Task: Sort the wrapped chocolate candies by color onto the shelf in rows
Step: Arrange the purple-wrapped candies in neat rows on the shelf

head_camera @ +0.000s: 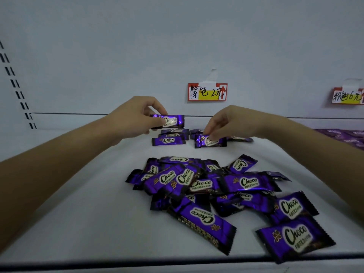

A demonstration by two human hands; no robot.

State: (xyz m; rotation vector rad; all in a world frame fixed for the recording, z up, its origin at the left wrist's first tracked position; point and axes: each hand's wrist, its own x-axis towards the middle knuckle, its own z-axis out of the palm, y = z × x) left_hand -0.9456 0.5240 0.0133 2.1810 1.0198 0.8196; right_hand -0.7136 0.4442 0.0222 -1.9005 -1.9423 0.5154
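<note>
Up near the back of the white shelf (78, 194), the left hand (136, 117) is pinching a purple candy (171, 121) in the air, while the right hand (226, 123) is pressing fingertips onto another candy (209, 141) beside the short rows (170, 136); a loose pile (216, 194) is lying nearer.
</note>
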